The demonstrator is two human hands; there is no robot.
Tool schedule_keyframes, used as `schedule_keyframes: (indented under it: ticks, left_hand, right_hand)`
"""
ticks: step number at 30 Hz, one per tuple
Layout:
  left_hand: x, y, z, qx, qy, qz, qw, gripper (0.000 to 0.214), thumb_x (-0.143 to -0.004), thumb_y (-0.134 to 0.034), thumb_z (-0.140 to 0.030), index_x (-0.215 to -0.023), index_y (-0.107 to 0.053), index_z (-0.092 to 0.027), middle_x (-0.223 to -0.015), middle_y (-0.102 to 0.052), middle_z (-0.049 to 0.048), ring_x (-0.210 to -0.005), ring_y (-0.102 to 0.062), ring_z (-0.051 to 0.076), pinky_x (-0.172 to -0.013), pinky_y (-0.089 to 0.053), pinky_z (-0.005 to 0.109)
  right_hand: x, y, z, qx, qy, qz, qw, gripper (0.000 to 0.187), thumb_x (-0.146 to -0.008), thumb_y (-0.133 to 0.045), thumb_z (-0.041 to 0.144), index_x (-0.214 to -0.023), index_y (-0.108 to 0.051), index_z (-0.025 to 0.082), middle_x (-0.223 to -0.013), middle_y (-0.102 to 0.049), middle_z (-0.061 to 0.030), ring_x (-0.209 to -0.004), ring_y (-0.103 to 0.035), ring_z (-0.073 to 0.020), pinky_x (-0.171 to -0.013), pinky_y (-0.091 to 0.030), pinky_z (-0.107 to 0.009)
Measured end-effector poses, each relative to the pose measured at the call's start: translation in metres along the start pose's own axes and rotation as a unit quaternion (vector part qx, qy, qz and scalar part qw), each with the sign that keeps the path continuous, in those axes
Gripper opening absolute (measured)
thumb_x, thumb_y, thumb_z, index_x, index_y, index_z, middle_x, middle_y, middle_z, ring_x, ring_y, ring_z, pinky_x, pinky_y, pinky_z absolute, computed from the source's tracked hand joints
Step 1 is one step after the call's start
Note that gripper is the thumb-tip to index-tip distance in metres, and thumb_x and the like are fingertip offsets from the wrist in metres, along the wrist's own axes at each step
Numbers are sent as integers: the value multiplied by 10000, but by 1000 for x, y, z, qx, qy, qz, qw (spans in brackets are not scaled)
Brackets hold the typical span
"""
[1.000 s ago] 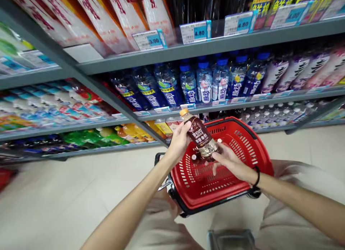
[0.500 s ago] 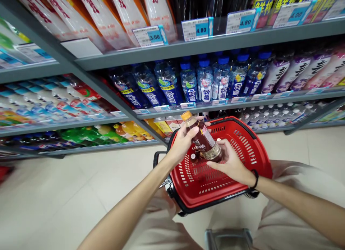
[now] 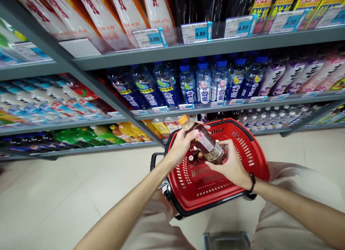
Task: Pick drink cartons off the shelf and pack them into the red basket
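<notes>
A drink bottle (image 3: pixel 207 141) with an orange cap and a dark brown label is held tilted in both hands above a red shopping basket (image 3: pixel 185 198). My left hand (image 3: pixel 182 144) wraps round its upper part just below the cap, the thumb lying across the label. Around the base of the bottle, my right hand (image 3: pixel 233 167) is closed, with a black band on its wrist. Below the held bottle, several small bottles (image 3: pixel 191 158) lie in the basket, partly hidden by it. The basket has a black rim and a black side handle.
Store shelves (image 3: pixel 161 52) stand in front, with blue-capped drink bottles (image 3: pixel 203 82) on the middle level and large white-labelled bottles (image 3: pixel 155 18) above. Price tags line the shelf edges. A grey stool (image 3: pixel 226 241) is between my legs. Pale floor tiles (image 3: pixel 81 185) spread to the left.
The bottle has been turned in my hands, so a pale, text-covered part of its label now faces up. The view has shifted slightly; both hands keep their grip.
</notes>
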State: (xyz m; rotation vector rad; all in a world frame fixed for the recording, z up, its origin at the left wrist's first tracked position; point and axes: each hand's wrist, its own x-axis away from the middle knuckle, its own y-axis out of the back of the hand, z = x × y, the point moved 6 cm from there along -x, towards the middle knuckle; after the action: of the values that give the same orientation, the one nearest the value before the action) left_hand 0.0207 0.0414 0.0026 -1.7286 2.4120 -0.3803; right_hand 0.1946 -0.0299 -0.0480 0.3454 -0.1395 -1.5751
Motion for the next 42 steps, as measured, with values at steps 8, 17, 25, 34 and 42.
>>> schedule_keyframes:
  ticks: [8, 17, 25, 34, 42]
  left_hand:
    - [4, -4, -6, 31, 17, -10, 999, 550, -847, -798, -521, -1254, -641, -186, -1279, -748, 141, -1063, -748, 292, -870, -619, 405]
    - [4, -8, -11, 86, 25, -18, 996, 578, -802, -827, -523, -1249, -693, -182, -1296, -743, 142, -1156, -717, 322, -991, -576, 455]
    - [4, -1, -16, 98, 14, -43, 994, 498, -773, -878, -449, -1183, -735, -205, -1194, -771, 84, -1048, -721, 230, -941, -559, 352]
    - [3, 7, -8, 12, -29, -95, 995, 511, -733, -931, -409, -1180, -758, -231, -1254, -764, 63, -1150, -686, 230, -1050, -506, 359]
    - [7, -4, -17, 36, -29, -35, 998, 564, -769, -898, -419, -1282, -722, -264, -1347, -728, 70, -1258, -660, 256, -1135, -477, 396]
  right_hand:
    - [0, -12, -5, -126, -13, 70, 989, 657, -737, -936, 413, -1154, -457, 249, -1168, -646, -58, -1053, -662, -229, -927, -547, -381]
    - [0, -28, 6, -391, -159, 209, 882, 516, -779, -921, 368, -1126, -564, 228, -1000, -666, -20, -616, -579, -92, -459, -436, -201]
    - [3, -28, 16, -473, -197, 279, 812, 416, -908, -819, 360, -1256, -629, 234, -1159, -670, -73, -819, -664, -137, -518, -500, -191]
    - [-7, -24, 1, -422, -223, 142, 867, 465, -781, -924, 388, -1115, -644, 226, -1170, -690, -67, -870, -648, -163, -488, -472, -193]
    - [4, -25, 9, -495, -239, 248, 797, 380, -920, -767, 508, -1114, -665, 198, -1037, -729, -100, -719, -619, -156, -516, -439, -227]
